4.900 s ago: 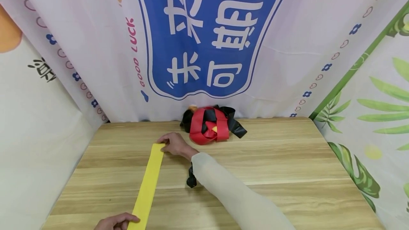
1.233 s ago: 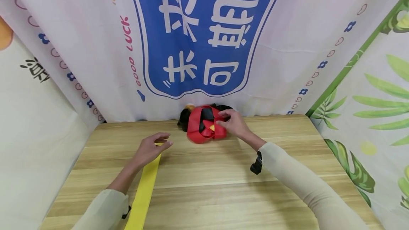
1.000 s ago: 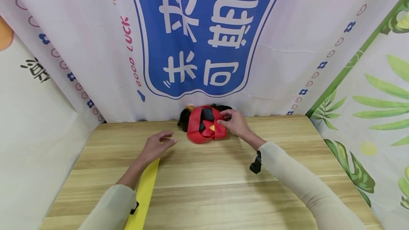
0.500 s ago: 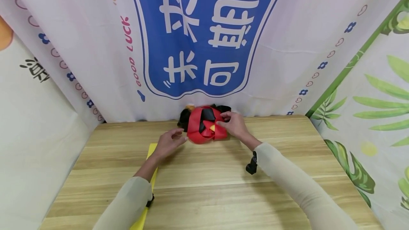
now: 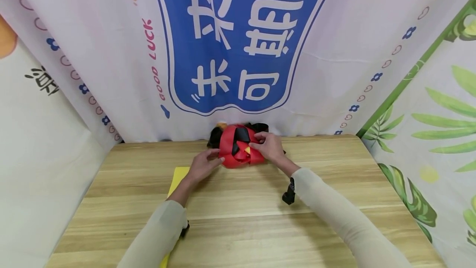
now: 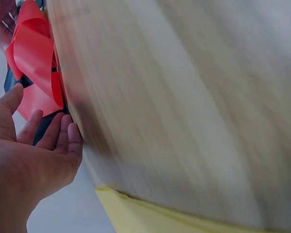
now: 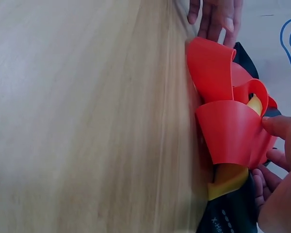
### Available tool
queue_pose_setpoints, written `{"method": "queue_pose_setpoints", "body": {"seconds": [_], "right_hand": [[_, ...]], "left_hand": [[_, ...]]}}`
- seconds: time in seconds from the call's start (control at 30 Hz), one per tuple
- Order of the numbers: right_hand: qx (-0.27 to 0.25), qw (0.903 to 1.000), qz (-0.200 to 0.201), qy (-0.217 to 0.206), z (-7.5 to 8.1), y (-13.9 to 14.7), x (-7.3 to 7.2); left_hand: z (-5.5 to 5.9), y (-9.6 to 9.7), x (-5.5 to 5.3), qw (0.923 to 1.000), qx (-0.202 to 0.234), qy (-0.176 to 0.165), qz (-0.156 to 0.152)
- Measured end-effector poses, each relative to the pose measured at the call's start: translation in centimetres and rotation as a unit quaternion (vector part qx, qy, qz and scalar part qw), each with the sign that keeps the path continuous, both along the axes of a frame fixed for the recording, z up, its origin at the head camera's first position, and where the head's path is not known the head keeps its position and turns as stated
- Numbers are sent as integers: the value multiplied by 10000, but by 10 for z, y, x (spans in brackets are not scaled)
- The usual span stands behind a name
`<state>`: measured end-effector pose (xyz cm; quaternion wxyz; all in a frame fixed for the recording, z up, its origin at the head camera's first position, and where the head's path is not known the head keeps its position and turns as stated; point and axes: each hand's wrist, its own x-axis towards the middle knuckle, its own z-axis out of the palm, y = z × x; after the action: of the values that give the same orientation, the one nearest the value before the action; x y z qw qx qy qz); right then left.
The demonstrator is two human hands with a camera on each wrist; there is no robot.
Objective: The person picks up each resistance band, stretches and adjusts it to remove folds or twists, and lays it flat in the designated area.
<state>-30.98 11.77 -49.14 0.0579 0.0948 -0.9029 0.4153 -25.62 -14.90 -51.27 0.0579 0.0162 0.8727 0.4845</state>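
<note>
A bundle of flat resistance bands lies at the back of the table, its red band [image 5: 227, 140] looped over black ones [image 5: 215, 137]. My right hand [image 5: 270, 146] grips the bundle's right side, thumb on the red band and fingers behind it in the right wrist view. At the bundle's left side my left hand [image 5: 201, 166] has its fingers relaxed and spread, the tips right at the red loop. Under my left forearm a yellow resistance band [image 5: 181, 173] is stretched flat, partly hidden by the sleeve. An orange-yellow strip [image 7: 228, 182] and a black end with printing [image 7: 228, 213] show beneath the red loop.
The wooden table [image 5: 245, 226] backs onto a printed curtain [image 5: 316, 73], with the bundle close against it. Fabric with leaf prints [image 5: 446, 135] hangs on the right, and pale fabric [image 5: 44, 144] on the left. Black straps [image 5: 288, 193] sit at the wrists.
Both hands have let go of the yellow band, which lies flat on the left. My right hand has gone to the bundle; my left hand has since moved right to its left side.
</note>
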Motion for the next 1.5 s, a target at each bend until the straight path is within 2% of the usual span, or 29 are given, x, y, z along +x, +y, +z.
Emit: {"method": "queue_pose_setpoints", "body": {"seconds": [0.3,0.7,0.87,1.0,1.23,1.37,1.5], "right_hand": [[-65,9999,58,140,-8,-3,2],[-39,9997,60,254,-12,-2,4],[-167,9995,52,260,-15,-1,4],[-321,9989,85,327,-16,1,4],[-609,9974,200,328,-16,6,6],[-720,9966,283,296,-15,10,7],[-779,9953,418,401,-15,15,8]], "left_hand": [[-1,7,-6,9999,71,53,110],[2,6,-1,9997,207,148,18],[3,6,-1,9997,124,213,89],[3,6,-2,9995,184,127,229],[2,6,-5,9946,887,-16,543],[1,7,-8,9866,1436,-193,748],[0,8,-10,9788,1819,-466,817]]}}
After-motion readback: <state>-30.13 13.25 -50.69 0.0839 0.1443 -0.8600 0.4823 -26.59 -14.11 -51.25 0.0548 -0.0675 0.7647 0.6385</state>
